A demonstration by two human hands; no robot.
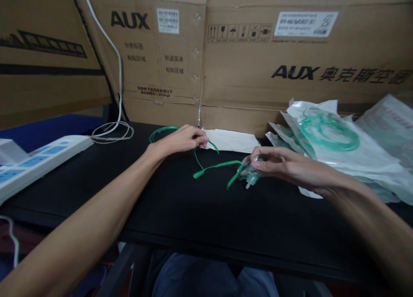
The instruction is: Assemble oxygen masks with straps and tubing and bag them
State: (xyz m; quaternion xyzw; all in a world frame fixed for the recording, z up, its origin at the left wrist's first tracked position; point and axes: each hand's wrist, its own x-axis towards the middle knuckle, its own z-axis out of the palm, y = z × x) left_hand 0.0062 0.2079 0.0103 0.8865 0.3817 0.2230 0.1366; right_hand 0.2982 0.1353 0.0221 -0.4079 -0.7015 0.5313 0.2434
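Observation:
My left hand (187,137) is closed in a pinch around green tubing (214,146), one end of which pokes out past the fingertips. More of that tubing appears to lie coiled behind the wrist. In my right hand (279,164) is a clear plastic oxygen mask (251,175), its pale connector pointing down toward the black table (206,215). A green strap (222,164) trails from the mask to the left, with a wider green tab at its end. Behind both hands lies a flat white packet (234,140). Part of the mask is hidden by my fingers.
Several clear-and-white packages (329,133) with green tubing are stacked at the right. A white power strip (45,159) and a looped white cable (112,131) are at the left. Large cardboard boxes (238,81) stand along the back edge.

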